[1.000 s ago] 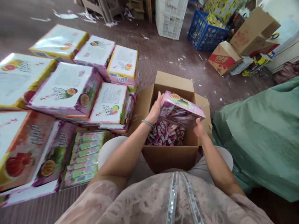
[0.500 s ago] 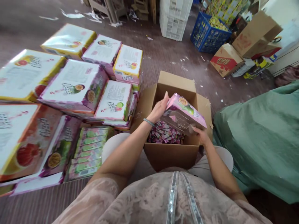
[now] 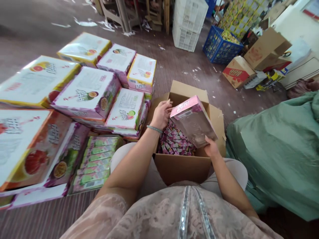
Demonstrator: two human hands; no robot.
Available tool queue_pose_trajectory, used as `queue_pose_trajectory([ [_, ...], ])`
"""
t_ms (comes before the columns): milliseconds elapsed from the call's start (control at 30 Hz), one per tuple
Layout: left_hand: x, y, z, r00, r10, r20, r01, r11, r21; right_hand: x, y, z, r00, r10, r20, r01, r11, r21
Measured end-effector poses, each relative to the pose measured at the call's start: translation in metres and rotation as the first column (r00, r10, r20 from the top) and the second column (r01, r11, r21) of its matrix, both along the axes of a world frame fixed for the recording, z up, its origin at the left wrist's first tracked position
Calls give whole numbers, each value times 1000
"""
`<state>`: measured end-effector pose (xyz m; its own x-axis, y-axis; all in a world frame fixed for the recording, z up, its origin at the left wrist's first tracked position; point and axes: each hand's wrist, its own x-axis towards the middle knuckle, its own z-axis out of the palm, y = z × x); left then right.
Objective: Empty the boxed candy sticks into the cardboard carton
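Observation:
A pink carton with a clear plastic face is tilted above an open cardboard box. My right hand grips its lower right corner, thumb on the clear face. Beside the carton's upper left corner is my left hand, wearing a beaded bracelet, its fingers loosely bent and apart; whether the fingertips touch the carton is unclear. Many small purple-and-pink packets lie loose in the cardboard box, which stands between my knees. The carton hides part of the box's inside.
Stacked fruit-printed cartons fill the left side, with a pack of green sachets near my left knee. A green cloth-covered heap is at right. White crates, a blue basket and cardboard boxes stand farther back.
The pink carton has turned, so more of its clear face shows and its fruit picture is out of sight. My left hand has shifted left and its fingers have bent.

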<state>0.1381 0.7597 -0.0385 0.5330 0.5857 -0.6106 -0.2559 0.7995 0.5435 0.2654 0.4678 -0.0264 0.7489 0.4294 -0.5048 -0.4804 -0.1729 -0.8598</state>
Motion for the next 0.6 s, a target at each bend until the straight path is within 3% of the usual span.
queue_pose_trajectory([
  [100,-2,-11,-1,990,-104,-96,90,986,-139,-12,15,3,990,-117,-83,120,992,43],
  [167,-3,-20,3,970,-242,-13,238,959,-152,-23,24,4,972,-172,-157,185,980,70],
  [233,-4,-28,8,949,-298,104,311,939,-145,-35,31,2,954,-171,-247,197,977,86],
  [367,0,-34,16,936,-206,285,257,954,-154,-54,34,-2,927,-125,-353,170,980,100],
  [467,4,-32,15,949,-179,261,235,951,-201,-58,31,-5,927,-124,-355,162,984,80],
  [533,6,-30,13,947,-198,252,260,935,-243,-59,30,-6,928,-140,-345,170,984,58],
  [600,8,-29,13,915,-220,338,316,912,-263,-62,33,-6,930,-174,-324,201,978,51],
])
